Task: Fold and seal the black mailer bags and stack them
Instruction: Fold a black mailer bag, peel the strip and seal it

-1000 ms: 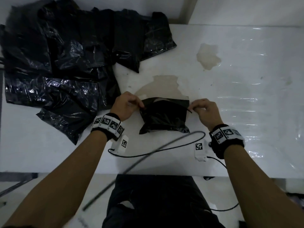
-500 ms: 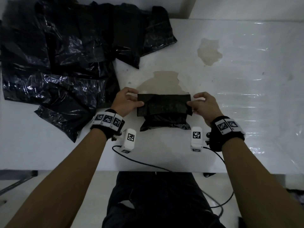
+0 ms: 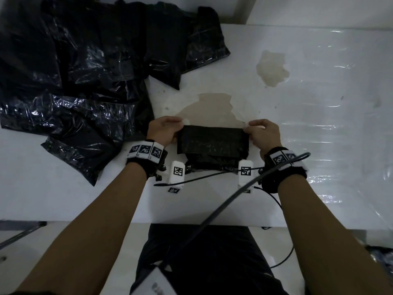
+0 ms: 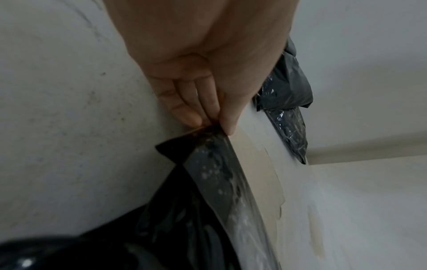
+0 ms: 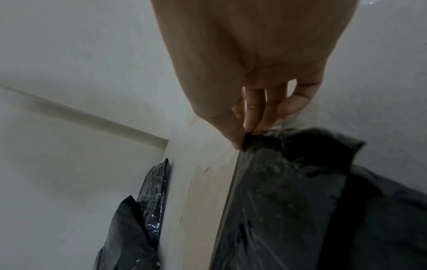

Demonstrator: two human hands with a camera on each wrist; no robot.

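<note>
A small black mailer bag (image 3: 212, 143) lies on the white table (image 3: 319, 128) in front of me, its flap stretched taut and folded toward me over the bag body. My left hand (image 3: 164, 132) pinches the flap's left corner (image 4: 208, 131) between thumb and fingers. My right hand (image 3: 262, 133) pinches the right corner (image 5: 251, 136) the same way. The flap's inner face shows a glossy strip with pale specks (image 4: 221, 182). The bag body (image 5: 346, 210) bulges below the flap.
A large heap of crumpled black mailer bags (image 3: 85, 71) covers the table's far left. Two brownish patches (image 3: 212, 109) (image 3: 272, 69) mark the tabletop beyond the bag. Cables (image 3: 223, 211) trail from my wrists over the table's near edge.
The flap, first held up and slack, has been pulled taut between both hands and brought down toward me over the bag body. Both hands kept their pinch on the corners.
</note>
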